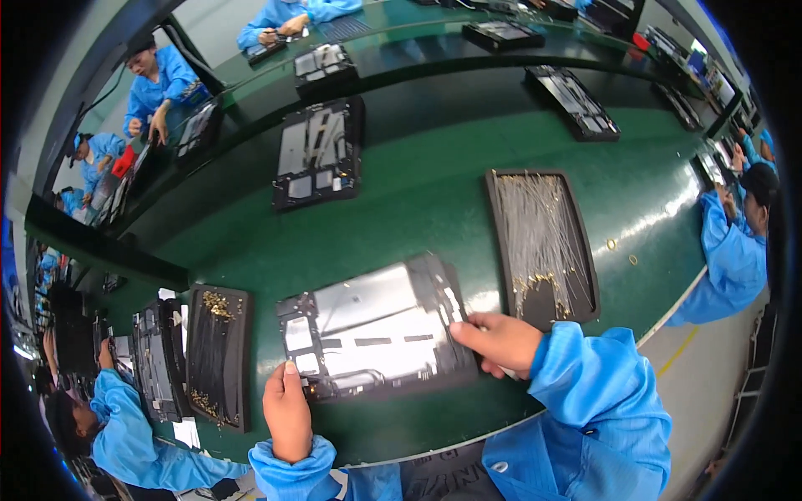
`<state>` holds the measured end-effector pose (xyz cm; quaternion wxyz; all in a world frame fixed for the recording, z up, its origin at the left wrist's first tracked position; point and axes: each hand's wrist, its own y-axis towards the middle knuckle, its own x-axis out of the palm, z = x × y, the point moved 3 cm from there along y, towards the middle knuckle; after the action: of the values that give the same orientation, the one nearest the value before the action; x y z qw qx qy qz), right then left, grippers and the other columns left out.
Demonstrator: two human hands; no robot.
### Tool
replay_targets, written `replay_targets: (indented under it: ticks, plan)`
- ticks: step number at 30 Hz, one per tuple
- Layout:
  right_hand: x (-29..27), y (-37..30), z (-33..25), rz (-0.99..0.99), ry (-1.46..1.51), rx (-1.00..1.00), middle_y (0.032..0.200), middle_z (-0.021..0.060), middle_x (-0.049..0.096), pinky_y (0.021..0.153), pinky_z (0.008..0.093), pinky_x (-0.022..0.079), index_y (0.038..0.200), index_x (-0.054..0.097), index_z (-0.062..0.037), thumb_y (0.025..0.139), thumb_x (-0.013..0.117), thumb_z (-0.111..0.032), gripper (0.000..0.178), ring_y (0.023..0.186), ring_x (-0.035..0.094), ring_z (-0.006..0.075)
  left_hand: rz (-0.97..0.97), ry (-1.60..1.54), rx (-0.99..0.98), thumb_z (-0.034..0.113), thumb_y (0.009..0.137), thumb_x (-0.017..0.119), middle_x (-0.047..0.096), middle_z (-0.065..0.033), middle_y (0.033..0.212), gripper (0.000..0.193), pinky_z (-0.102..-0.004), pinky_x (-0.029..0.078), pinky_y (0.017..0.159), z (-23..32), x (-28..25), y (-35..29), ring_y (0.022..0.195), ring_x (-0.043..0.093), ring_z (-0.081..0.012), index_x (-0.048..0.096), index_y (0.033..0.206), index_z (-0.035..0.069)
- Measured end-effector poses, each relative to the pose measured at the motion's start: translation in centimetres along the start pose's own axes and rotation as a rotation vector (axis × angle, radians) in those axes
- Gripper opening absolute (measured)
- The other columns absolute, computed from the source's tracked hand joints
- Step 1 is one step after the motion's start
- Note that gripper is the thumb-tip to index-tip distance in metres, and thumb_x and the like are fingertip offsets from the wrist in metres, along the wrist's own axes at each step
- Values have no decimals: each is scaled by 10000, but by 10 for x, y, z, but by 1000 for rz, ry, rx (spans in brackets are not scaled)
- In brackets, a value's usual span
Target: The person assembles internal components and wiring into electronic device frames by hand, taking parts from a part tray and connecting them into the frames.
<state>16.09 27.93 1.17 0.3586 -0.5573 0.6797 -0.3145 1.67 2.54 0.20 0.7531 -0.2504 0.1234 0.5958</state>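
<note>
Just in front of me is an opened tablet-like device (368,330), with silver battery panels in a black tray-like frame. It is tilted and slightly blurred. My left hand (288,413) grips its lower left corner, the thumb on top. At its right edge, my right hand (501,341) is closed round the frame with the thumb over the rim. Something thin and pale shows under the right fingers, too small to name. Beyond the right hand stands a dark tray (595,292) of thin grey cables (541,221) with gold-coloured ends.
On the left, another dark tray (244,367) holds black cables (213,342) beside a similar device (154,359). More devices (317,150) sit along the green bench (418,192) and a raised dark shelf. Two small yellow rings (611,245) lie at right. Co-workers in blue (727,238) work around.
</note>
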Motion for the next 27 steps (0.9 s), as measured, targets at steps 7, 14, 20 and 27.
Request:
replay_targets:
  ticks: [7,14,20,27]
  plan:
    - [37,-28,-65,-136,485,-260,551,26,473,351,204,339,767,518,-19,806,458,-344,333,399,409,84,390,-798,-11,283,850,419,498,-83,893,415,-249,355,760,-7,-21,31,778,446,-115,407,1120,-31]
    - [62,30,-178,-74,445,-536,536,36,464,323,217,315,763,508,-13,794,449,-346,339,384,403,96,166,208,459,141,754,526,541,-186,818,230,-388,376,701,-3,1,42,793,486,-321,530,906,-31]
    - [133,139,-270,129,289,-622,770,102,497,410,253,380,1197,272,61,761,529,-327,638,545,467,129,124,295,518,178,726,556,563,-84,779,194,-366,350,755,-13,5,47,782,492,-283,564,850,29]
    - [80,150,-210,243,737,-207,1057,130,442,369,241,374,1268,162,-172,784,492,-366,617,545,478,155,90,202,479,131,705,581,574,-109,774,162,-366,355,791,-6,-2,50,736,528,-248,573,816,14]
